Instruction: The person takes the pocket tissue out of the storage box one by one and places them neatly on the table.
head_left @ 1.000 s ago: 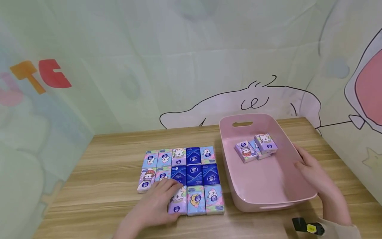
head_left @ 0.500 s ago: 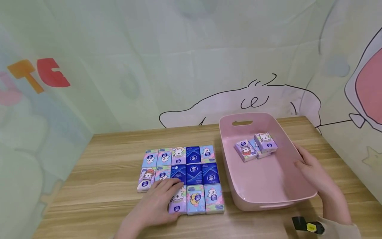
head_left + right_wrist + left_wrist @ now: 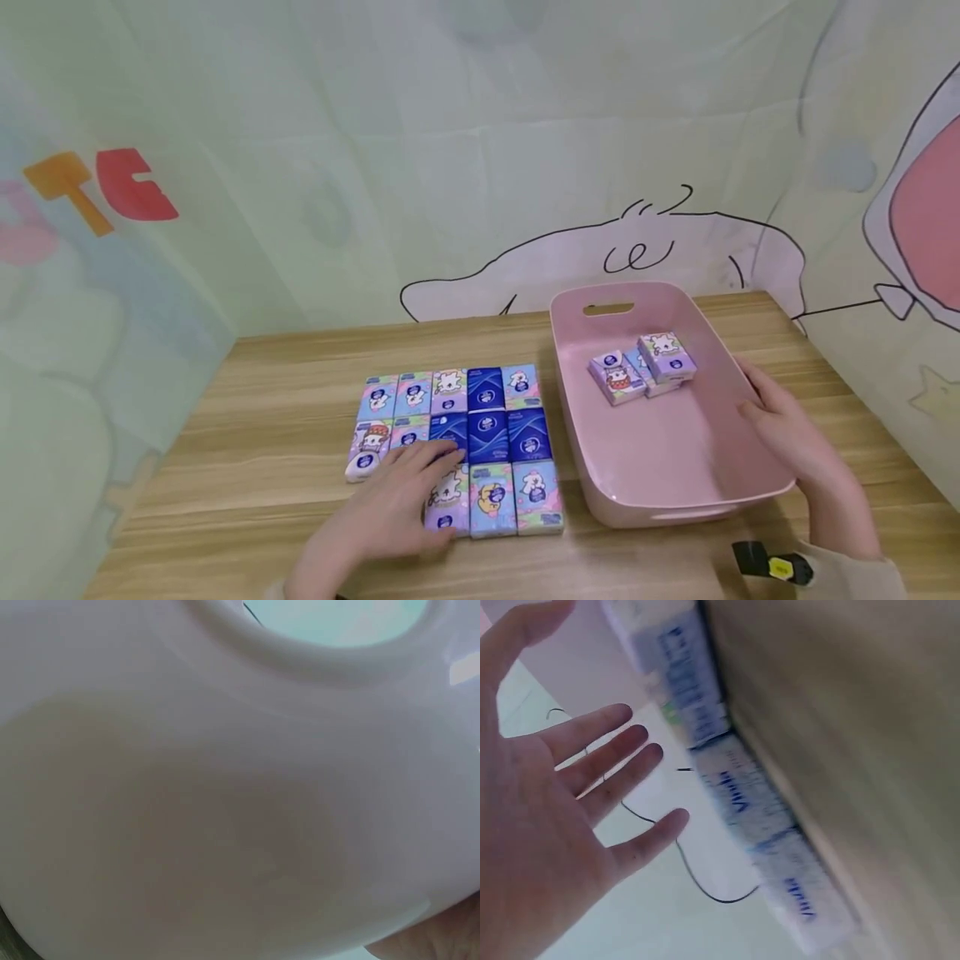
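Note:
Flat pocket tissue packs, some pastel with cartoon animals and some dark blue [image 3: 487,436], lie edge to edge in a block on the table. At the block's front left, my left hand [image 3: 384,500] hovers close beside a purple tissue pack [image 3: 447,504] and partly covers its neighbours. In the left wrist view that hand [image 3: 562,810] has its fingers spread, apart from the packs' side faces [image 3: 739,787]. My right hand [image 3: 787,429] grips the right rim of a pink plastic basket [image 3: 660,467]. Its fingertips are hidden behind the basket wall.
Several tissue packs [image 3: 618,379] lie loosely inside the basket towards its far end. Wood-grain table [image 3: 262,417] extends left of the block and in front of it. A printed cloth backdrop [image 3: 375,167] stands behind the table and along both sides.
My left hand has loosened and risen slightly, its fingers lifting from the front-left packs. The tissue packs, the basket and my right hand stay in place.

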`<state>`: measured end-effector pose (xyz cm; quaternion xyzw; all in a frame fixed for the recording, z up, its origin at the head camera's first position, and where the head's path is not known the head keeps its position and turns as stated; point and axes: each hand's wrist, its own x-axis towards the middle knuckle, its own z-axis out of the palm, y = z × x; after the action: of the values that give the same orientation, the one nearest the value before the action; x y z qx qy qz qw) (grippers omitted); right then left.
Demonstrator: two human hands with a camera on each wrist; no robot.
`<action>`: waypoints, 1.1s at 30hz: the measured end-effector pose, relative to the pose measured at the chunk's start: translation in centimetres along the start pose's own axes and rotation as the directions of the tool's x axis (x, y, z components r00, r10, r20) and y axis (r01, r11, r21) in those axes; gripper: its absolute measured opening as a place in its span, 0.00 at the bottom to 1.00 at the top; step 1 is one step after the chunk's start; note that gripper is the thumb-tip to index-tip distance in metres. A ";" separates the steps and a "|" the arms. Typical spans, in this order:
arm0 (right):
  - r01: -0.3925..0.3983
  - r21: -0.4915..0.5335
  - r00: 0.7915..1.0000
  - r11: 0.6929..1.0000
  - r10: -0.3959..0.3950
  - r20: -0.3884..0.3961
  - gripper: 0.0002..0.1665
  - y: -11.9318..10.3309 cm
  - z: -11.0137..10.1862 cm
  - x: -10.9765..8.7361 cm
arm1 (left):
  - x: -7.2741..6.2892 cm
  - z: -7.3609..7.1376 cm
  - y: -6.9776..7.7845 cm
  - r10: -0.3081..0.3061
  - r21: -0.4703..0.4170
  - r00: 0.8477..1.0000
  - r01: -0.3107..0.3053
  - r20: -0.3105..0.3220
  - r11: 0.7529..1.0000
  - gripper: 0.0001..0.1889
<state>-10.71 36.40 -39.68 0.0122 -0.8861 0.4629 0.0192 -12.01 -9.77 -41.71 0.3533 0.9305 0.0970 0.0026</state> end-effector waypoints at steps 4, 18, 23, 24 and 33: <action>-0.006 -0.010 1.000 1.000 0.006 0.001 0.32 -0.2 0.0 0.1 | 1.2 -1.2 0.4 0.060 0.018 0.997 -0.059 -0.048 0.998 0.41; -0.044 -0.005 0.999 0.999 0.044 0.017 0.33 -0.3 0.4 0.2 | 7.4 -6.4 3.0 0.176 0.017 0.981 -0.176 -0.076 0.984 0.37; -0.037 -0.016 0.999 0.999 0.037 0.008 0.33 -0.2 0.4 0.1 | 10.1 -7.9 4.3 0.198 -0.035 0.978 -0.201 -0.071 0.979 0.38; -0.043 -0.014 0.999 0.999 0.043 0.009 0.33 -0.3 0.3 0.1 | 10.6 -8.1 4.5 0.206 -0.046 0.976 -0.210 -0.068 0.977 0.38; -0.067 -0.014 0.998 0.998 0.067 0.009 0.33 -0.4 0.2 0.1 | 15.6 -9.9 6.9 0.269 -0.112 0.962 -0.272 -0.041 0.956 0.37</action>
<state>-10.82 35.99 -39.51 -0.0155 -0.8892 0.4572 -0.0003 -19.91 3.75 -29.74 0.4752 0.8661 0.1552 -0.0018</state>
